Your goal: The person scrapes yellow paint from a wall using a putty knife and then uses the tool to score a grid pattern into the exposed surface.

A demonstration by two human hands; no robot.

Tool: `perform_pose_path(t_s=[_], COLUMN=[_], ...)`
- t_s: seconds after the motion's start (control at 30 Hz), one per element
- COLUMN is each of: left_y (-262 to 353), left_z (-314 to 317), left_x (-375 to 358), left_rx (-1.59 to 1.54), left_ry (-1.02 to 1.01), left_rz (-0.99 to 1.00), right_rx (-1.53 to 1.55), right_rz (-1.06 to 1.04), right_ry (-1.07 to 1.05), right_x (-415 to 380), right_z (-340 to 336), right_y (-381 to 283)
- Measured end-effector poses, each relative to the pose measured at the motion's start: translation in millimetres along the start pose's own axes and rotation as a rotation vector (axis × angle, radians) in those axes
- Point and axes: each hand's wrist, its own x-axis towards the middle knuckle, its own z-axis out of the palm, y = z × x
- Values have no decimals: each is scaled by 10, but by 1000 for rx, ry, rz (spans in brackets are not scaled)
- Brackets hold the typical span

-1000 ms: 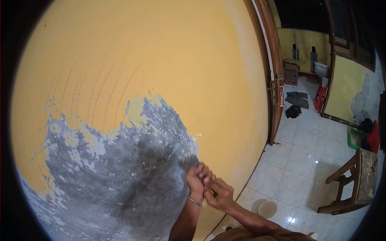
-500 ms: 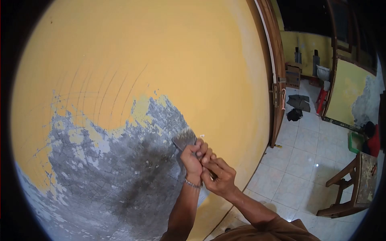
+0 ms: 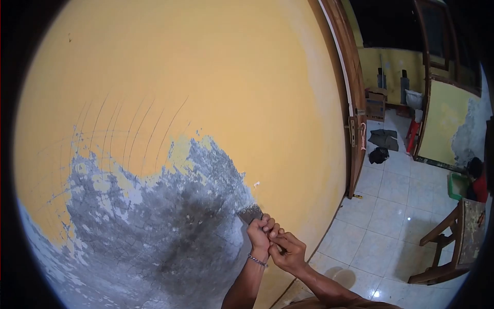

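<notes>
A wide-bladed scraper [image 3: 250,212] meets the wall along the right edge of the bare grey patch [image 3: 149,232], with pale flakes on its blade. Closed around it just behind the blade is my left hand [image 3: 261,234], a chain bracelet on its wrist. My right hand [image 3: 289,252] grips the handle lower down, against the left one, and the fingers hide most of the handle. Yellow paint [image 3: 231,77] covers the wall above and to the right of the patch; thin scratch lines run through it at the upper left.
To the right a brown wooden door [image 3: 355,103] stands at the wall's end. A wooden bench [image 3: 453,237] is on the tiled floor [image 3: 355,226], near a green tray [image 3: 455,186] and a person in red [image 3: 479,183]. Dark cloths [image 3: 383,139] lie farther back beside a cardboard box [image 3: 375,105].
Both hands and the scraper have moved down and slightly right along the patch's edge. More grey shows where the blade was. The view has shifted a little.
</notes>
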Motion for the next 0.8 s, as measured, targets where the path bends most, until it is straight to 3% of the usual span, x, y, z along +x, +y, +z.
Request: perform_pose_path(t_s=[0.07,0.2,0.23,0.3,0.43,0.53,0.57,0.63,0.7,0.8], left_y=[59,156,54,-144,72,162,73,-148,-81,139], left_z=[52,448,357,89,98,440,343,9,25,311], left_x=[59,185,132,-38,193,233,174,33,61,126], left_rx=[45,-13,-15,-10,44,4,-2,-67,-40,3], left_ry=[85,4,-8,75,80,27,18,21,47,25], left_rz=[-46,11,13,8,35,40,45,15,2,5], right_rx=[-11,78,73,-12,-51,122,119,-40,4,-17], right_rz=[132,116,106,112,100,85,75,181,66,95], right_ry=[22,93,97,-103,-81,114,113,-109,-36,-4], right_x=[76,369,262,-27,180,378,325,25,-97,283], right_z=[34,-14,-78,-191,1,51,-27,-186,-66,-35], right_y=[-59,36,52,39,62,131,103,-16,70,-23])
